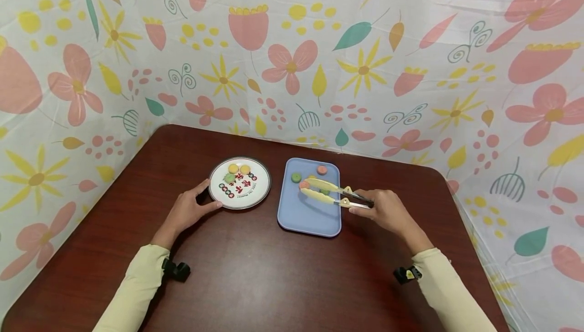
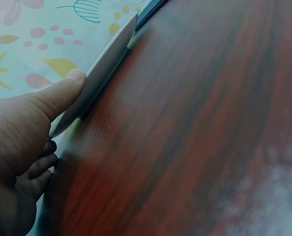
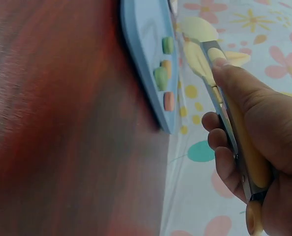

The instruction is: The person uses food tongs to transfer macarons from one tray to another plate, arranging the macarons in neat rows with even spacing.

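Yellow-tipped tongs, gripped in your right hand, reach a pink piece over the blue tray while your left hand holds the plate: pickup seems under way, the next move likely calling for a steady squeeze.

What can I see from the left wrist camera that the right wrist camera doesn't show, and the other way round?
Only the left wrist view: the left hand, its thumb touching the plate. Only the right wrist view: the right hand gripping the tongs, and coloured pieces on the blue tray. Both: the dark table and flowery backdrop.
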A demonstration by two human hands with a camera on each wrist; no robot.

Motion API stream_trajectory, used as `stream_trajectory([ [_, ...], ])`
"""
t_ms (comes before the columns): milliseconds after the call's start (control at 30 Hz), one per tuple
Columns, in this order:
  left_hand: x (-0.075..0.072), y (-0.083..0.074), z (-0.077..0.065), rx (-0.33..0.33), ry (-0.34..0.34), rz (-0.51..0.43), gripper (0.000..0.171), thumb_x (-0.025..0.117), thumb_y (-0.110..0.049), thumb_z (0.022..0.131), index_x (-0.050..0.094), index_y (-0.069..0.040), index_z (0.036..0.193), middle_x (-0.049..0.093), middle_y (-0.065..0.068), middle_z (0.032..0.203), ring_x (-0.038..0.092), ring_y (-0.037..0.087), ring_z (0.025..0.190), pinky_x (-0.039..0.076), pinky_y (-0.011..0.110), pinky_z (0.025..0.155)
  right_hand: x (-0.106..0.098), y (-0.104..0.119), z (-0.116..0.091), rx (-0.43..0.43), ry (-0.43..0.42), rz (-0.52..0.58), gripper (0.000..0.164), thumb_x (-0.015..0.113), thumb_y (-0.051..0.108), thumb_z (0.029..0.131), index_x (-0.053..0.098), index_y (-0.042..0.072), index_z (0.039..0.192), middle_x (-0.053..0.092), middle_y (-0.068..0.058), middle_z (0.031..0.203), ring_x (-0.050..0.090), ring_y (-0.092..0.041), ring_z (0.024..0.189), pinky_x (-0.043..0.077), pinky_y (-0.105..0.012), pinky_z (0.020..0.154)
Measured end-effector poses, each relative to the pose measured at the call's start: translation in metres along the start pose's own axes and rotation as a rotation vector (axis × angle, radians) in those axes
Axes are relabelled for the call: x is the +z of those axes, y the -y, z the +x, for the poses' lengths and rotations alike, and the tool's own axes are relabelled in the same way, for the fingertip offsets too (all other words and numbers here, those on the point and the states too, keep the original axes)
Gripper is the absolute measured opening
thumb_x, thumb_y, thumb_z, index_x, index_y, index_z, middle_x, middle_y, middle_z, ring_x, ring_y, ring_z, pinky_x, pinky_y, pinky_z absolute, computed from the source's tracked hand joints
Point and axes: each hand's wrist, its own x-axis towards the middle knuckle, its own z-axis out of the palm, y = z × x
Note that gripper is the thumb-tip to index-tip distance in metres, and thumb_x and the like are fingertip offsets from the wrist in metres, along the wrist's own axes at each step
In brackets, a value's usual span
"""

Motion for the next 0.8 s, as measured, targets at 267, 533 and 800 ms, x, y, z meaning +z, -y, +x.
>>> stream_trajectory([
  [267, -0.001, 0.001, 0.000, 0.001, -0.004, 0.004, 0.098, 0.078, -0.054, 0.086, 0.035, -0.003, 0.158, 0.037, 0.020, 0.161, 0.035, 0.040, 0.148, 0.035, 0.059, 0.116, -0.018, 0.008, 0.016, -0.025, 0.011, 0.009, 0.057, 0.082, 0.040, 0.087, 0.072, 0.003, 0.129, 0.077, -0.009, 0.101, 0.055, -0.015, 0.070, 0.044, -0.029, 0.061],
  [533, 0.000, 0.002, -0.001, 0.001, -0.002, 0.004, 0.098, 0.078, -0.055, 0.086, 0.036, -0.004, 0.158, 0.037, 0.019, 0.161, 0.035, 0.041, 0.148, 0.035, 0.059, 0.115, -0.031, 0.025, 0.036, -0.076, 0.005, -0.005, 0.053, 0.082, 0.038, 0.088, 0.072, 0.006, 0.129, 0.077, -0.008, 0.107, 0.061, -0.016, 0.077, 0.048, -0.034, 0.066],
  [800, 0.001, 0.001, 0.000, 0.009, -0.006, 0.001, 0.098, 0.079, -0.054, 0.086, 0.037, -0.003, 0.158, 0.038, 0.020, 0.160, 0.035, 0.040, 0.148, 0.035, 0.059, 0.116, -0.033, 0.039, 0.054, -0.142, 0.028, -0.009, 0.056, 0.080, 0.041, 0.089, 0.071, 0.005, 0.130, 0.077, -0.011, 0.109, 0.063, -0.015, 0.078, 0.048, -0.035, 0.067],
])
